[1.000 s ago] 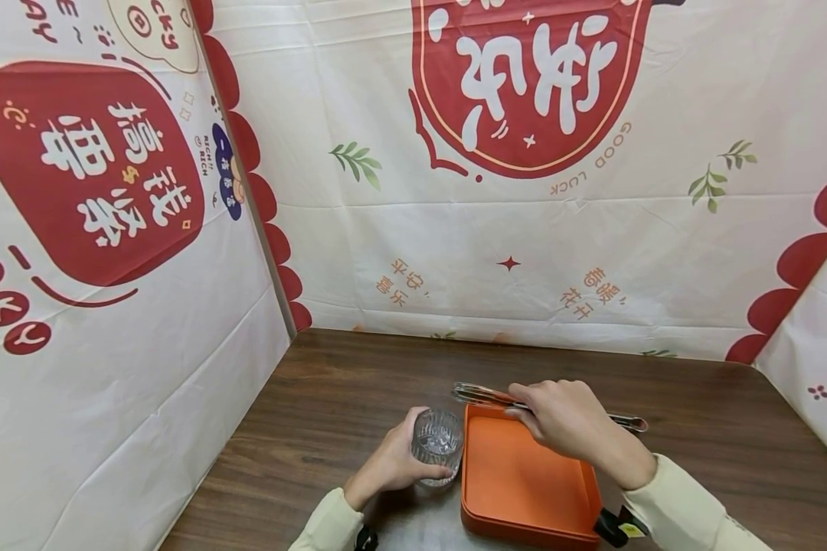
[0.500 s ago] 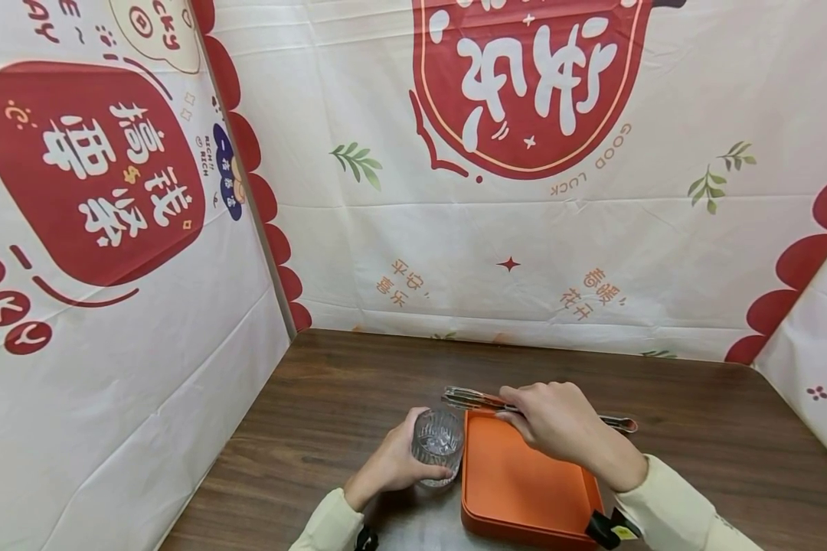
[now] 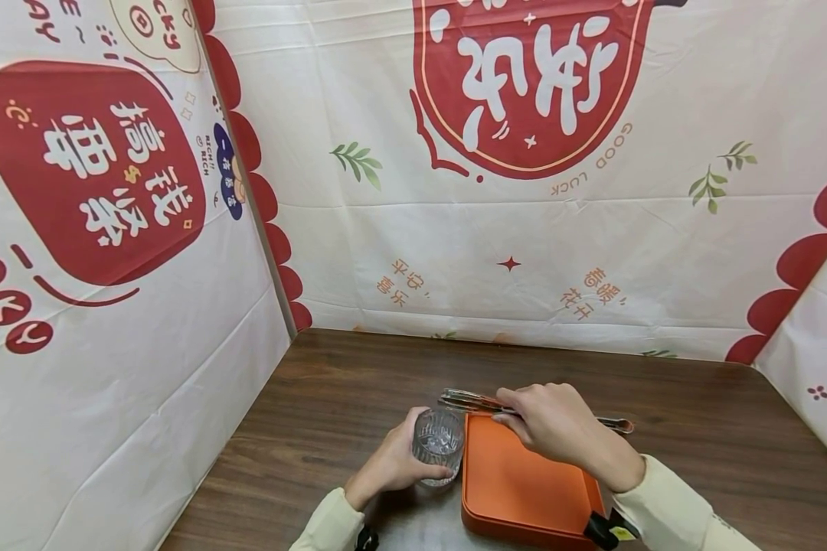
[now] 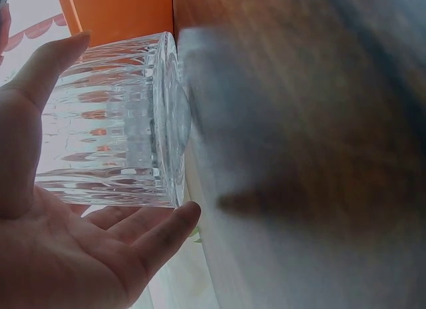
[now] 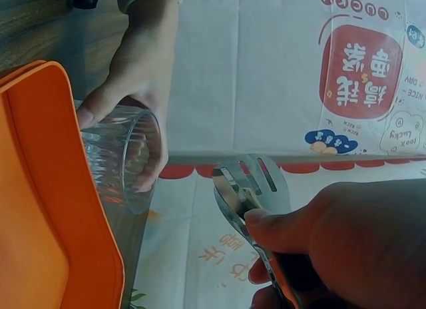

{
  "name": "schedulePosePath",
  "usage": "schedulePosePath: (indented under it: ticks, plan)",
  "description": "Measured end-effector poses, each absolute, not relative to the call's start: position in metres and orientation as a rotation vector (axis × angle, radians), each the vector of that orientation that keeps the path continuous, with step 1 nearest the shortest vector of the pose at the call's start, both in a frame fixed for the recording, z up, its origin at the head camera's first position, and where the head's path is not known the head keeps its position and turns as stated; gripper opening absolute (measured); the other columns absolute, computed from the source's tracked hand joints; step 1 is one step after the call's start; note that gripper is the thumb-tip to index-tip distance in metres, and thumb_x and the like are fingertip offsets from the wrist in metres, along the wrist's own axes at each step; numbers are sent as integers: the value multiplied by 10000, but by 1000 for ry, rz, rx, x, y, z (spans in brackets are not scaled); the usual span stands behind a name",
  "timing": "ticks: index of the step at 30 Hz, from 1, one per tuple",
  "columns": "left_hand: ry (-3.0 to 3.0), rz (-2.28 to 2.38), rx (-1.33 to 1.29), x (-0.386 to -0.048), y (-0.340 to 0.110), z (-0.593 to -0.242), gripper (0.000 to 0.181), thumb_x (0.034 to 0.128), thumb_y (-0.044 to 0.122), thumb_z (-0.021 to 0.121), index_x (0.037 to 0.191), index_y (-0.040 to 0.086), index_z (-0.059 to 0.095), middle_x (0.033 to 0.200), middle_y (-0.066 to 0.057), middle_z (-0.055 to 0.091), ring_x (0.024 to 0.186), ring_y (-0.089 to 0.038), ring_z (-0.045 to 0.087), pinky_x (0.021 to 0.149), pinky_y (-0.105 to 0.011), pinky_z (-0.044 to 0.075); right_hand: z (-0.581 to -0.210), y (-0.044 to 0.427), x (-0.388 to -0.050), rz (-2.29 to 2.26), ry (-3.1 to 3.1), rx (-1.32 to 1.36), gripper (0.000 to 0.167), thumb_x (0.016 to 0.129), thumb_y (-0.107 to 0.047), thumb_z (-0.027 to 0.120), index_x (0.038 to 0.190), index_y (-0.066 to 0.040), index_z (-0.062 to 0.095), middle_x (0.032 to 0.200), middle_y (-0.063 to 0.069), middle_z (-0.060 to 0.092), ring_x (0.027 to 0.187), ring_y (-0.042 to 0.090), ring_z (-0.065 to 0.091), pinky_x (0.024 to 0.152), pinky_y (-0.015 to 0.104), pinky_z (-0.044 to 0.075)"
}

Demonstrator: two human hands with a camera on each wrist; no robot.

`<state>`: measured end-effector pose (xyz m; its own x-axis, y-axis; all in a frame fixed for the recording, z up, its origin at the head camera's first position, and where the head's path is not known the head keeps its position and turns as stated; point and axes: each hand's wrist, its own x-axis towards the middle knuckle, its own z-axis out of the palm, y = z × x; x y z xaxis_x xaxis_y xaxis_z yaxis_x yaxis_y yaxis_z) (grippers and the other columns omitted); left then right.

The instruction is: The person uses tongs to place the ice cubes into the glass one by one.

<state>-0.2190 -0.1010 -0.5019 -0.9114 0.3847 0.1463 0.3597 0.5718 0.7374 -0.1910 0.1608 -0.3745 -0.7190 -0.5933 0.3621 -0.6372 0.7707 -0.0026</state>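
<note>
A clear ribbed drinking glass [image 3: 438, 438] stands on the table against the left side of an orange tray [image 3: 524, 490]. My left hand [image 3: 401, 459] grips it, thumb on the near side and fingers round the far side; the left wrist view shows the glass [image 4: 120, 122] close up, base near the tabletop. Above the tray's far edge my right hand [image 3: 554, 425] holds metal tongs [image 3: 465, 399] lying sideways. Their slotted head [image 5: 256, 182] points left, past the tray's corner and slightly beyond the glass. Whether anything sits between the tong heads, I cannot tell.
The brown wooden table [image 3: 344, 383] runs back to a white printed cloth [image 3: 524, 229]. Another cloth [image 3: 179, 367] hangs along the left side. The tray has raised walls, and its visible floor is plain orange.
My right hand has shifted a little to the left and nearer with the tongs, so their head is closer to the glass. The left hand, glass and tray stay where they were.
</note>
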Motion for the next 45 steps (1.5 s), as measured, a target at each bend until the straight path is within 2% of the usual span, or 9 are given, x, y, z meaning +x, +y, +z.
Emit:
schedulePosePath:
  ticks: [12,17,21,25,29,36,45]
  plan:
    - [2744,1293,662,-219,-101,-502,899,648,360,933,1364,172,423,1167,-51,626,1009,-193,608,857,-353,497,-375,162,-188,225,-2676,953,256,902,-366,707,794,-237,514,566,-180,379,474,-8,358,446,229,285]
    - [2756,1284,649,-218,-101,-501,918,640,376,934,1371,162,421,1180,-67,626,1014,-208,614,853,-364,501,-375,167,-187,205,-2726,901,229,905,-418,690,918,-208,600,632,-165,503,488,0,396,450,234,311]
    - [2758,1283,645,-218,-100,-501,929,637,376,934,1375,135,424,1182,-68,628,1017,-213,616,856,-371,502,-376,172,-187,195,-2762,854,333,908,-461,673,1063,-166,659,770,-104,654,540,36,510,465,248,373]
    - [2763,1276,652,-218,-101,-501,931,638,377,933,1375,122,424,1181,-61,629,1020,-210,615,861,-372,502,-378,178,-188,200,-2768,808,438,883,-499,687,1133,-139,665,862,-48,707,617,92,604,490,272,420]
    - [2766,1279,653,-218,-101,-502,917,634,382,935,1361,142,430,1173,-50,633,1016,-206,617,860,-372,502,-381,186,-189,197,-2767,764,475,855,-515,709,1126,-129,647,866,-19,713,628,119,621,485,285,422]
    - [2765,1275,634,-218,-101,-502,910,627,404,935,1350,174,433,1159,-46,636,1009,-220,619,843,-387,505,-387,203,-191,196,-2782,686,410,869,-534,690,1004,-161,584,764,-43,656,551,93,536,452,284,349]
    - [2770,1273,643,-218,-101,-503,922,626,403,935,1359,166,429,1164,-53,635,1006,-227,621,847,-389,504,-398,229,-196,188,-2808,547,402,864,-484,716,959,-129,553,775,-9,642,559,133,537,465,329,380]
